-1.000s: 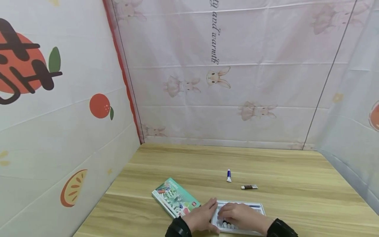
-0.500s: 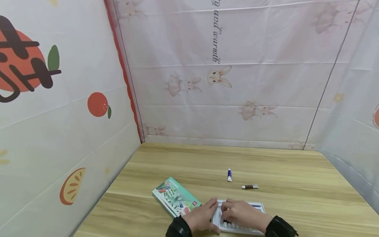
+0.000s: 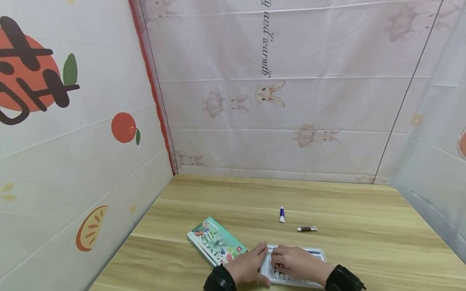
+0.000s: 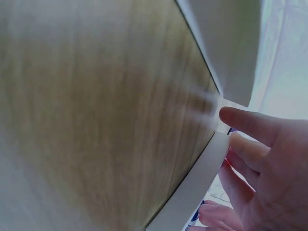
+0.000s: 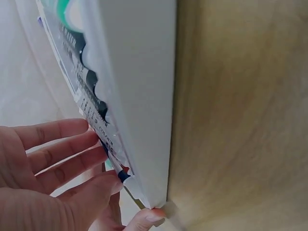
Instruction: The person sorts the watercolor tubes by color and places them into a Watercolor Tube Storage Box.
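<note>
A white tray (image 3: 318, 250) of paint tubes lies at the table's near edge. My left hand (image 3: 248, 265) rests along its left side, fingers near the far corner and thumb at the near one. The left wrist view shows those fingers loosely extended against the white tray edge (image 4: 192, 180). Over the tray, my right hand (image 3: 297, 262) has bent fingers. In the right wrist view, its thumb and fingers pinch a small paint tube (image 5: 124, 175) with a dark blue band, low beside the others. The hand partly hides the tube and the tray's row.
A green box (image 3: 218, 240) with a plant print lies left of the tray. Beyond the tray are a blue paint tube (image 3: 282, 214) and a dark brown paint tube (image 3: 307, 229). Printed cloth walls (image 3: 233, 121) enclose the wooden table (image 3: 204, 194).
My right hand's fingers have shifted slightly over the tray, staying near its left part. My left hand has kept its place. The box and the two loose tubes have not moved.
</note>
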{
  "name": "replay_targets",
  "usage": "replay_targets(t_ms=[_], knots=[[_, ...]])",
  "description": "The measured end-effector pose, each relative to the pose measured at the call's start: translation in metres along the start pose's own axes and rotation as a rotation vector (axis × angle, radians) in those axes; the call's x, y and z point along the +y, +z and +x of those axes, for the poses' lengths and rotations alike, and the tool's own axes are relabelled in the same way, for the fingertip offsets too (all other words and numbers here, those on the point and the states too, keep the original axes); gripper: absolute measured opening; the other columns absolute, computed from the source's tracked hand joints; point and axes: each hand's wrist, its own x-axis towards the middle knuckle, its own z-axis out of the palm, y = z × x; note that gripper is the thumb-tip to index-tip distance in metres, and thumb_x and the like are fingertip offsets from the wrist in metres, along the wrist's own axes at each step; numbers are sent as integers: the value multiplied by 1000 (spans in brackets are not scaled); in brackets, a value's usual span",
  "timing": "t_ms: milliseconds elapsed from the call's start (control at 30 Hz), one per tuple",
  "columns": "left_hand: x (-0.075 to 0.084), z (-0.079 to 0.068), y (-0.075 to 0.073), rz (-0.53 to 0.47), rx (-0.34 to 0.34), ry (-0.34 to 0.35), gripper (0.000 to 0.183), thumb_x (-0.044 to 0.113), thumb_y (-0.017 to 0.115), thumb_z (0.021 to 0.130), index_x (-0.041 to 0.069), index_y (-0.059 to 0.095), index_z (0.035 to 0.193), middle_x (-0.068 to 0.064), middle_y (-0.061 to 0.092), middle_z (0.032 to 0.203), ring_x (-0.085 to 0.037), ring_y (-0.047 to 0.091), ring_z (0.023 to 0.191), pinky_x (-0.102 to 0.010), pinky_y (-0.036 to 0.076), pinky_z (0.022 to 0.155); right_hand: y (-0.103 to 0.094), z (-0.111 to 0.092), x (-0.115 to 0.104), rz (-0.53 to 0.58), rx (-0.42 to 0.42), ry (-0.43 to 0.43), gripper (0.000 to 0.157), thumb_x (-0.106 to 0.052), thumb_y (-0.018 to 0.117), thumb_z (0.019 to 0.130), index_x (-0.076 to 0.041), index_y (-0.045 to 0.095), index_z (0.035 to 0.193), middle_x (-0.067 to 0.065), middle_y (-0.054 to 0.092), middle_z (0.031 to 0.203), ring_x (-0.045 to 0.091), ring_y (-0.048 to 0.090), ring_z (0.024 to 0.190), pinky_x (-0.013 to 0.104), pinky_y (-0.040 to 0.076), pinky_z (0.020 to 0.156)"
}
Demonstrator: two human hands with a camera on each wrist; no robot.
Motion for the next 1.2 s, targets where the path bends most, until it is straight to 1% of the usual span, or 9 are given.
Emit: replay_targets(t_ms=[167, 433, 600, 667, 800, 933, 1000, 1133, 1200], knots=[[-1, 0, -4, -1, 15, -17, 87, 60, 45, 63, 7, 26, 129, -5, 18, 133, -14, 17, 119, -26, 30, 88, 0, 2, 0, -56, 4, 20, 7, -19, 57, 77, -19, 56, 84, -14, 46, 82, -3, 39, 72, 9, 38, 59], [-1, 1, -7, 18, 34, -22, 87, 60, 46, 63, 6, 28, 128, -5, 19, 133, -15, 18, 119, -25, 30, 88, 0, 4, 0, -34, -73, 121, 8, -21, 59, 75, -23, 55, 82, -15, 40, 79, -2, 37, 65, 13, 37, 55], [-2, 0, -5, 2, 29, -28, 87, 60, 47, 63, 6, 27, 128, -6, 18, 133, -15, 17, 119, -25, 31, 87, 0, 3, -2, 22, -30, 140, 6, -20, 58, 76, -21, 55, 80, -13, 42, 81, -2, 38, 66, 12, 37, 55], [-1, 1, -3, -11, 18, -27, 87, 60, 47, 63, 6, 27, 128, -5, 18, 133, -15, 17, 119, -26, 31, 87, -2, 0, 1, 62, -3, 172, 6, -19, 58, 76, -21, 56, 81, -12, 45, 84, -2, 41, 70, 14, 40, 57], [0, 2, 0, -38, -9, -49, 87, 60, 48, 62, 10, 26, 129, -2, 17, 134, -13, 18, 119, -26, 31, 87, -10, -10, 20, 57, 73, 276, 11, -13, 61, 72, -19, 58, 82, -9, 49, 88, 4, 48, 78, 19, 43, 63], [1, 1, 1, -44, -14, -47, 86, 60, 48, 62, 9, 27, 129, -2, 16, 134, -13, 17, 119, -25, 31, 87, -19, -22, 49, -53, 140, 370, 18, -4, 65, 66, -11, 58, 82, -2, 50, 85, 12, 50, 77, 23, 44, 63], [1, 1, 0, -49, -13, -40, 86, 59, 49, 63, 9, 27, 129, -2, 16, 134, -13, 17, 119, -25, 31, 87, -22, -28, 63, -79, 138, 430, 22, -1, 65, 65, -7, 58, 85, 1, 51, 85, 17, 51, 78, 27, 44, 64], [0, 0, 0, -64, -7, -25, 86, 58, 48, 63, 8, 26, 129, -3, 15, 134, -14, 16, 119, -26, 31, 88, -18, -41, 83, -118, 82, 543, 28, 0, 63, 67, -5, 57, 94, 5, 53, 89, 23, 51, 83, 34, 44, 67], [1, 0, 2, -71, -8, -20, 86, 59, 48, 63, 8, 25, 129, -3, 14, 134, -14, 16, 119, -26, 30, 88, -14, -46, 88, -125, 59, 566, 28, -1, 63, 68, -5, 58, 95, 5, 55, 88, 23, 52, 82, 35, 44, 66]])
